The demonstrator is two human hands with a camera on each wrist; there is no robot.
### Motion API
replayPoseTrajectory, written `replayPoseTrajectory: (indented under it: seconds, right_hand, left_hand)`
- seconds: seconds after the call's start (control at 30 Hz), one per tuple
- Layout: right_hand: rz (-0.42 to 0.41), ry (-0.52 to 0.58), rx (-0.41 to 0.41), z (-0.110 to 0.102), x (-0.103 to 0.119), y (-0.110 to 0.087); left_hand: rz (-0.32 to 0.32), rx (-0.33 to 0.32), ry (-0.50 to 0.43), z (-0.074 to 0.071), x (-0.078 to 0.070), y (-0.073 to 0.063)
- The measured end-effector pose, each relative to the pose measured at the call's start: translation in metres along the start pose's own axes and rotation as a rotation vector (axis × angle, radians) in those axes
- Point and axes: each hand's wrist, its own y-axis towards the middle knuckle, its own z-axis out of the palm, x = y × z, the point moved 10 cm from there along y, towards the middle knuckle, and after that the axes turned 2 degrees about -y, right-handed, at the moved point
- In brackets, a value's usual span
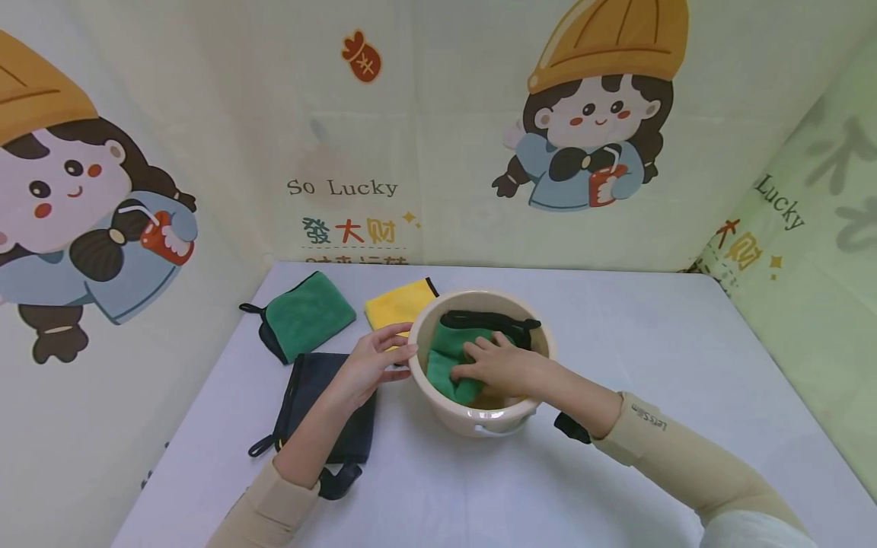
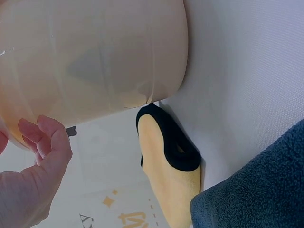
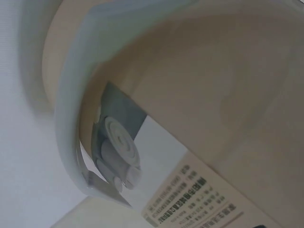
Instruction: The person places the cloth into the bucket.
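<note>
The bucket stands on the table, and inside it lies a green cloth with black edging. The right hand reaches in over the rim, its fingers a little apart and touching that cloth; whether they pinch it I cannot tell. At the outside of the bucket, the left hand rests its fingertips near the rim, fingers slightly bent and parted. As far as I can judge, one cloth is in and three lie outside: a yellow cloth just behind the left hand, a dark blue cloth under the left forearm, and another green cloth farther left. That counts one bucket and four cloths: two green, one yellow, one blue; anything deeper in the bucket is hidden.
</note>
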Motion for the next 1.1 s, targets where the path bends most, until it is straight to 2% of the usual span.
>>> replayPoseTrajectory:
  seconds: [0.23, 0.33, 0.4, 0.5, 0.57, 0.73, 0.83, 0.93, 1.1]
  right_hand:
    - [0.023, 0.035, 0.049, 0.005, -0.003, 0.002]
    - [0.034, 0.025, 0.007, 0.002, -0.006, 0.002]
    - [0.037, 0.012, -0.087, -0.007, -0.010, 0.000]
    - [0.052, 0.029, -0.294, -0.030, -0.019, -0.009]
    - [0.092, 0.075, -0.431, -0.047, -0.030, -0.022]
    - [0.303, 0.246, -0.705, -0.077, -0.069, -0.070]
    - [0.436, 0.393, -0.787, -0.078, -0.093, -0.098]
    - [0.537, 0.605, -0.777, -0.065, -0.112, -0.116]
    - [0.635, 0.981, -0.626, -0.026, -0.128, -0.127]
  left_hand:
    - [-0.001, -0.001, -0.009, -0.001, 0.001, 0.000]
    - [0.001, -0.002, -0.014, -0.001, 0.001, 0.000]
    - [0.001, -0.004, -0.020, -0.001, 0.001, 0.001]
    - [0.001, -0.007, -0.022, -0.001, 0.002, 0.001]
    - [-0.003, -0.009, -0.023, -0.001, 0.002, 0.001]
    - [-0.002, -0.007, -0.016, -0.001, 0.003, 0.001]
    - [0.001, -0.005, -0.015, -0.001, 0.002, 0.001]
    - [0.003, -0.003, -0.015, -0.001, 0.002, 0.000]
    - [-0.001, -0.004, -0.012, -0.001, 0.003, 0.001]
